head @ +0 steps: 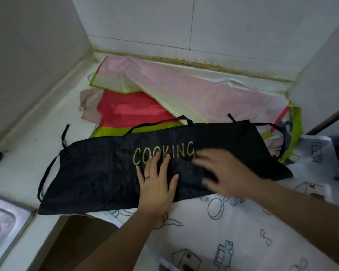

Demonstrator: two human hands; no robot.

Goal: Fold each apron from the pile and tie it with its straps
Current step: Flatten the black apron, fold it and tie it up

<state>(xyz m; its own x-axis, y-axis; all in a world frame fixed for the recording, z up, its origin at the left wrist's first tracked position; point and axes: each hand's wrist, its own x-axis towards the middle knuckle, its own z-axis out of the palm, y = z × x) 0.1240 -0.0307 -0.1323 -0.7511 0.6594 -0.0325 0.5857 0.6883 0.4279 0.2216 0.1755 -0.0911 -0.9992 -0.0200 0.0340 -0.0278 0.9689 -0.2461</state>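
Left hand (pixel 157 185) on apron (pixel 96 169), counter (pixel 27 153), tiled walls (pixel 223 26)

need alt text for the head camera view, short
A left hand and a blurred right hand lie flat on a black apron lettered COOKING, folded into a long band on a white counter. Behind it is a pile of pink and red aprons; a cartoon-print cloth lies under its near edge, a steel sink at lower left.

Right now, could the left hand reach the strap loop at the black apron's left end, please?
Probably yes: the left hand lies flat on the black apron, and the strap loop rests uncovered on the counter with nothing between them.
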